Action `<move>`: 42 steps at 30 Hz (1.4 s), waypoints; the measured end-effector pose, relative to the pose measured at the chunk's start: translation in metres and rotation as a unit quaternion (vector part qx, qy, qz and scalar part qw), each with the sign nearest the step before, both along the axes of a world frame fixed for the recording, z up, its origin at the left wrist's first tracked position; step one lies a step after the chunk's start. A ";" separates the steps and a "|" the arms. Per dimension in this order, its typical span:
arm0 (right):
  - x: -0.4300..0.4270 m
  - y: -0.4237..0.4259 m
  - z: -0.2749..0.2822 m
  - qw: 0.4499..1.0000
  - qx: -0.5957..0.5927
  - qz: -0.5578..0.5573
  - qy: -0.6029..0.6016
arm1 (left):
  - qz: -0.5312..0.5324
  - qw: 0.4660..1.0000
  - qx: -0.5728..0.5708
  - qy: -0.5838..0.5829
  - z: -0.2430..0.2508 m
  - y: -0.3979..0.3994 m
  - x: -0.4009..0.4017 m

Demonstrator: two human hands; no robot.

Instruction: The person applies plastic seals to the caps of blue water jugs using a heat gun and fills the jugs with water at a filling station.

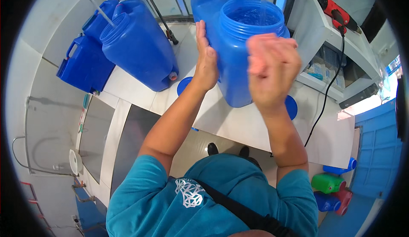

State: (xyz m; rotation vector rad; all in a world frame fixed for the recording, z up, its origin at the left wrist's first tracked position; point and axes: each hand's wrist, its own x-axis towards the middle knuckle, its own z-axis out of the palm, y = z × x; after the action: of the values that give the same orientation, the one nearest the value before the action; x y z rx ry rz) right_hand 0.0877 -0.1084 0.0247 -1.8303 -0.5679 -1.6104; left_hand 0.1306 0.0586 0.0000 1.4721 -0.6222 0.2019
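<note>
My left hand rests its flat palm and straight fingers against the left side of a tall blue plastic water container. In my right hand, blurred by motion, is a pink cloth at the front right of the container, just below its threaded neck. The container's wide mouth is uncovered, and a stream of water runs into it. The water inside is high and rippling. One round blue lid lies beside my left wrist and another blue lid beside my right forearm.
A second uncapped blue container at the left has a clear tube or stream at its mouth, with smaller blue jugs beside it. Right, a red-and-black corded power tool lies on a white cabinet; its black cord crosses the tiled counter.
</note>
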 end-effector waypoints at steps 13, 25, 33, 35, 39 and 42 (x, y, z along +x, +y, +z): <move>0.087 -0.099 -0.051 0.920 0.125 0.176 0.327 | 0.016 0.936 0.196 -0.291 -0.079 -0.005 -0.091; 0.134 -0.073 -0.040 0.801 -0.058 0.222 0.553 | -0.181 0.904 0.374 -0.100 -0.097 -0.036 -0.125; 0.068 -0.128 0.077 0.879 -0.176 0.036 0.442 | -0.152 0.887 0.419 -0.119 -0.104 -0.066 -0.097; 0.072 -0.181 0.121 0.907 -0.115 0.010 0.405 | -0.154 0.867 0.456 -0.126 -0.112 -0.087 -0.086; 0.074 -0.289 0.187 0.835 -0.125 -0.333 0.420 | -0.136 0.831 0.511 -0.173 -0.126 -0.146 -0.073; 0.090 -0.392 0.129 0.823 -0.170 -0.320 0.438 | -0.094 0.788 0.566 -0.223 -0.143 -0.179 -0.069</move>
State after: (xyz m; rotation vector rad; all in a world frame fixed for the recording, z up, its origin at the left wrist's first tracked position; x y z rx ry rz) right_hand 0.1781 -0.5004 0.1540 -2.9460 0.2425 -0.8049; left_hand 0.0615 -0.1199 -0.1427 2.5300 -1.4239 -0.0124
